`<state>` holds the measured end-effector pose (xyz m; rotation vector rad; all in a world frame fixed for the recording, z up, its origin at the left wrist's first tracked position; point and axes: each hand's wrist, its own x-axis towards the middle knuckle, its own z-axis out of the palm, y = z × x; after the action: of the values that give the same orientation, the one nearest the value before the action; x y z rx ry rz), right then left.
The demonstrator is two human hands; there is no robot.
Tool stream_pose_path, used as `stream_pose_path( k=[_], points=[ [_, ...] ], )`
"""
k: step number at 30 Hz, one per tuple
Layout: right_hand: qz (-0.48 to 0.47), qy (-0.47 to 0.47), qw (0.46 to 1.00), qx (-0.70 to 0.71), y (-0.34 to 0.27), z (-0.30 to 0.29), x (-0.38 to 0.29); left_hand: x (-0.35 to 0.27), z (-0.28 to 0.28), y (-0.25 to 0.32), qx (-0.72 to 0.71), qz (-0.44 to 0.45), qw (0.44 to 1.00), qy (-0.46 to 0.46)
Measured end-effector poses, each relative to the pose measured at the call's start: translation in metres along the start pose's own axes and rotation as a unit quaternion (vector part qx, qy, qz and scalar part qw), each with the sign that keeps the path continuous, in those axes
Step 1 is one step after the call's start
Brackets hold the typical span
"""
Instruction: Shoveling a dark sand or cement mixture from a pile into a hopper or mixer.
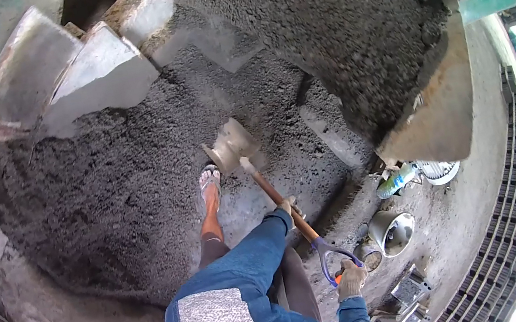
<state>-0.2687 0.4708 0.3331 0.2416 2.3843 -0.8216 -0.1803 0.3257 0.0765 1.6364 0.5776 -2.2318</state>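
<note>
A shovel slants across the middle of the head view, its broad metal blade [233, 144] down on the dark granular mix [102, 188]. Both my hands wear light work gloves. My left hand [290, 209] is closed around the wooden shaft [271, 189], partway along it. At the shaft's upper end, my right hand [351, 278] grips the orange bar of the purple D-handle [323, 253]. Beside the blade, on its left, is my sandalled foot [208, 182]. The blade looks bare on top, with no heap on it.
A large mound of the same mix [314, 11] rises ahead, held at the right by a rusty metal plate [440, 108]. Metal panels [102, 69] lean at the left. To my right are a tipped bucket [385, 224], a green bottle [396, 181] and long stacked rows of dark blocks [514, 178].
</note>
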Motion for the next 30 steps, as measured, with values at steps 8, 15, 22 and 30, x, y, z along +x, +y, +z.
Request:
stream_pose_path(
  k=[8,15,22,30],
  points=[
    [-0.293,-0.082,0.93,-0.204,-0.058,0.201,0.005,0.034,-0.026,0.267,0.093,0.054,0.992,-0.061],
    [-0.092,-0.075,0.989,-0.092,-0.123,0.245,-0.028,0.02,-0.031,0.315,-0.094,0.072,0.993,-0.027],
    [-0.013,-0.215,0.958,0.189,-0.021,0.134,0.016,-0.048,-0.069,0.194,-0.063,0.136,0.989,0.003],
    [0.09,-0.243,0.949,0.179,0.061,-0.044,-0.059,-0.204,-0.18,0.138,-0.077,0.061,0.995,-0.008]
  ],
)
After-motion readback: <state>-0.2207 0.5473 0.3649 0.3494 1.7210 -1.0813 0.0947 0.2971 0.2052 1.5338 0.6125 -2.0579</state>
